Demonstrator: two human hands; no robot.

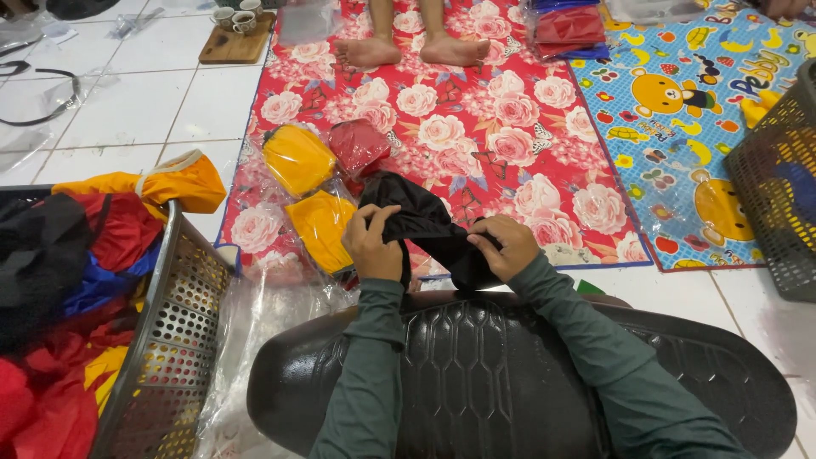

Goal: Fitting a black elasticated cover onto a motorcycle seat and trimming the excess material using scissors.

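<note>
Home floor (tiled): floral mat [476,127], bagged garments [297,157].

cloth [425,225] between hands, basket [170,340] left

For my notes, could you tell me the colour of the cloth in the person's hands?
Black; the cloth shows best in the head view.

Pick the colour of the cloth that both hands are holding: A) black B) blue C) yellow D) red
A: the left hand and right hand both grip a black cloth above a black padded cushion; the yellow packs and the red pack lie untouched on the floral mat beyond.
</note>
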